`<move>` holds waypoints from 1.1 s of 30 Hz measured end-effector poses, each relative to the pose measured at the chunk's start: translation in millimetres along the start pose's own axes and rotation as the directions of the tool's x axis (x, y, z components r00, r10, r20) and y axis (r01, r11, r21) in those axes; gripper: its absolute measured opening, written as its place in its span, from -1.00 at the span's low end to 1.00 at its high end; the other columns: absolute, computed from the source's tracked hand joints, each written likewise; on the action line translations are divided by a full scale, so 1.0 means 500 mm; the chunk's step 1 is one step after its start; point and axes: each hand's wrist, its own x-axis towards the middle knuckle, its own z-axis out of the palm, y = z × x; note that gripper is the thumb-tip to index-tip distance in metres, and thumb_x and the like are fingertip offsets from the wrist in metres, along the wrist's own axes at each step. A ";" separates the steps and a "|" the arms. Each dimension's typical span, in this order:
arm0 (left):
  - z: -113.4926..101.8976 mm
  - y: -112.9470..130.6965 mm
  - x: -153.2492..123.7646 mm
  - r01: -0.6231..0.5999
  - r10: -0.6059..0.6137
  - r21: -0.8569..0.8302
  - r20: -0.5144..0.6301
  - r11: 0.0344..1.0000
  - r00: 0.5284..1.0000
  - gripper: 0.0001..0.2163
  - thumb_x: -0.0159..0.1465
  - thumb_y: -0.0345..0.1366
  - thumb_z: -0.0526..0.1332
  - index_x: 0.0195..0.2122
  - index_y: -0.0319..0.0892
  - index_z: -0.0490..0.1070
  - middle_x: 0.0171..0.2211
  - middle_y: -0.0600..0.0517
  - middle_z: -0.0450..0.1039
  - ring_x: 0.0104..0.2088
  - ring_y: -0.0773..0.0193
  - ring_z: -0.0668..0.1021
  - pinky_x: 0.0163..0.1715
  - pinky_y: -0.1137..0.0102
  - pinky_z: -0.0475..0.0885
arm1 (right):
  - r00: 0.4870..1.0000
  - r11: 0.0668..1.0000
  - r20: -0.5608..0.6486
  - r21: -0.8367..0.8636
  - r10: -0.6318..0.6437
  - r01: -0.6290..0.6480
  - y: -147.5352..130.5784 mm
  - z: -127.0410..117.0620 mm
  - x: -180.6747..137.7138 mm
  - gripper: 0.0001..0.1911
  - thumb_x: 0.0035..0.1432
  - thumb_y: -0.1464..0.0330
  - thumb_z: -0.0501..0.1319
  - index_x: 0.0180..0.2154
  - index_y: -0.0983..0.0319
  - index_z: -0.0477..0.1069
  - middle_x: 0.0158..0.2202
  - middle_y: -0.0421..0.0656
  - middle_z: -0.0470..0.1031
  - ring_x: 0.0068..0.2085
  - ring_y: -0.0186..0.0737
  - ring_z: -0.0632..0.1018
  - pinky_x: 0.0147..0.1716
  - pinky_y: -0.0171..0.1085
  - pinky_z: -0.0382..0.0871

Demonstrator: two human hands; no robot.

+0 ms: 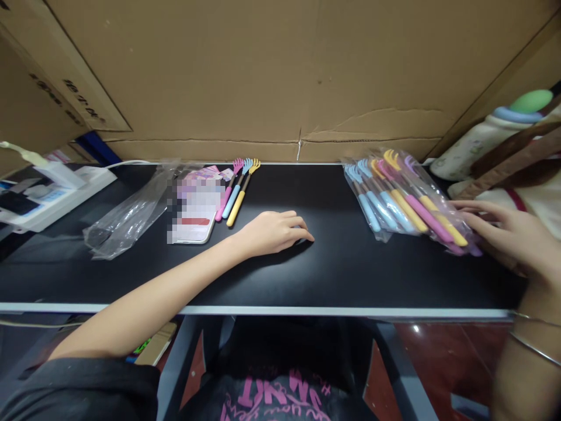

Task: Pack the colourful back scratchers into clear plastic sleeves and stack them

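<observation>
My left hand (278, 233) rests on the black tabletop with loosely bent fingers and nothing in it. To its left lie three bare back scratchers side by side: a pink one (228, 192), a blue one (237, 193) and a yellow one (241, 199), claw ends toward the back. At the right, several back scratchers in clear plastic sleeves (394, 199) lie in a slanted row, blue, yellow, pink and purple. My right hand (504, 228), slightly blurred, is at the right edge of that row with its fingers extended; whether they touch the plastic is unclear.
An empty clear plastic bag (131, 210) and a phone (197, 213) lie at the left, near a white power strip (65, 196). A bottle with a green cap (482, 140) and a brown-and-white bag (539, 175) stand at the right. Cardboard (280, 76) walls the back.
</observation>
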 end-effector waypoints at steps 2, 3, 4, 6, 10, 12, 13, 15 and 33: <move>0.000 0.000 0.000 -0.003 0.003 0.001 -0.006 1.000 1.000 -0.74 0.42 -0.37 0.07 0.03 -0.02 0.46 -0.08 0.09 0.54 -0.15 0.33 0.50 -0.37 0.47 0.31 | 1.000 1.000 -0.003 -0.014 0.015 -0.015 -0.003 -0.010 0.004 -0.51 0.00 0.07 0.10 -0.12 0.16 0.54 -0.20 0.00 0.62 -0.32 0.02 0.54 -0.37 -0.14 0.33; 0.000 0.000 0.000 -0.004 0.004 0.002 -0.008 1.000 1.000 -0.74 0.42 -0.37 0.06 0.03 -0.02 0.46 -0.08 0.09 0.54 -0.15 0.33 0.50 -0.37 0.48 0.31 | 1.000 0.999 0.000 -0.021 0.024 -0.024 -0.006 -0.016 0.006 -0.51 0.00 0.08 0.09 -0.12 0.16 0.54 -0.20 0.01 0.62 -0.32 0.02 0.55 -0.37 -0.13 0.33; 0.000 0.000 0.000 -0.004 0.004 0.004 -0.008 1.000 1.000 -0.74 0.42 -0.37 0.06 0.03 -0.02 0.45 -0.08 0.09 0.53 -0.15 0.33 0.50 -0.37 0.48 0.31 | 0.999 0.999 0.005 -0.025 0.033 -0.032 -0.010 -0.020 0.007 -0.51 0.00 0.09 0.09 -0.12 0.16 0.53 -0.19 0.01 0.62 -0.31 0.02 0.55 -0.35 -0.13 0.34; 0.001 0.000 0.001 0.000 0.000 0.006 -0.010 1.000 1.000 -0.74 0.43 -0.36 0.05 0.04 0.00 0.45 -0.08 0.09 0.53 -0.15 0.33 0.50 -0.38 0.49 0.31 | 0.999 0.999 -0.002 -0.024 0.037 -0.037 -0.022 -0.027 0.006 -0.52 0.00 0.09 0.09 -0.12 0.16 0.53 -0.15 0.01 0.62 -0.32 0.01 0.56 -0.33 -0.12 0.34; 0.002 0.000 0.002 0.003 -0.003 0.009 -0.005 1.000 1.000 -0.74 0.43 -0.36 0.05 0.03 0.00 0.45 -0.09 0.07 0.52 -0.15 0.34 0.49 -0.39 0.51 0.31 | 0.976 0.994 -0.192 -0.033 -0.106 0.101 -0.078 -0.029 -0.015 -0.55 0.09 0.11 0.08 -0.09 0.16 0.53 -0.17 0.00 0.62 -0.35 -0.04 0.55 -0.32 -0.13 0.34; 0.002 0.000 0.003 0.008 -0.008 0.014 0.007 1.000 1.000 -0.74 0.42 -0.36 0.06 0.03 -0.02 0.46 -0.09 0.06 0.52 -0.16 0.34 0.49 -0.39 0.51 0.31 | 0.927 0.962 -0.263 -0.019 -0.266 0.271 -0.127 -0.022 -0.030 -0.60 0.14 0.14 0.10 -0.11 0.17 0.53 -0.18 -0.01 0.62 -0.30 -0.04 0.57 -0.31 -0.15 0.36; 0.001 0.000 0.003 0.009 -0.009 0.014 0.013 1.000 1.000 -0.74 0.42 -0.36 0.06 0.03 -0.02 0.46 -0.09 0.06 0.52 -0.16 0.34 0.49 -0.39 0.50 0.31 | 0.894 0.928 -0.268 -0.006 -0.360 0.372 -0.155 -0.017 -0.037 -0.62 0.18 0.14 0.09 -0.11 0.16 0.53 -0.14 -0.01 0.61 -0.24 -0.02 0.57 -0.26 -0.14 0.37; -0.001 0.001 0.003 0.015 -0.016 0.014 0.018 1.000 1.000 -0.74 0.43 -0.35 0.05 0.03 -0.01 0.47 -0.08 0.07 0.53 -0.15 0.33 0.49 -0.39 0.50 0.31 | 0.803 0.817 -0.230 0.047 -0.550 0.574 -0.215 0.000 -0.047 -0.68 0.25 0.16 0.08 -0.15 0.14 0.52 -0.18 -0.05 0.61 -0.19 -0.02 0.57 -0.20 -0.13 0.37; 0.006 -0.001 0.000 0.009 -0.009 0.048 0.004 0.999 1.000 -0.74 0.42 -0.34 0.08 0.04 -0.02 0.46 -0.10 0.06 0.52 -0.17 0.29 0.48 -0.34 0.47 0.36 | 0.423 0.424 0.026 0.084 -0.906 0.902 -0.375 0.183 -0.040 -0.76 0.31 0.44 0.00 -0.21 0.18 0.44 -0.24 -0.07 0.52 -0.20 -0.10 0.49 -0.27 -0.18 0.41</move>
